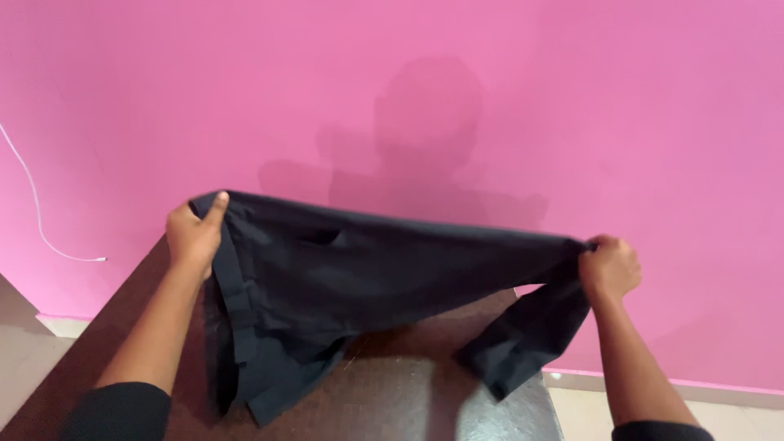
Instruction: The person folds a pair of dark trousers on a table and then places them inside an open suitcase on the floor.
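Stretching dark trousers (367,282) between raised hands: left (194,233); right (608,268).

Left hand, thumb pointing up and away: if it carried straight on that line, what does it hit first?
Probably the pink wall. The left hand grips the dark trousers at one end, and nothing shows between its thumb and the wall, though depth is unclear.

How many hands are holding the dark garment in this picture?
2. The left hand grips the dark garment at its left end; the right hand grips its right end, above the brown table.
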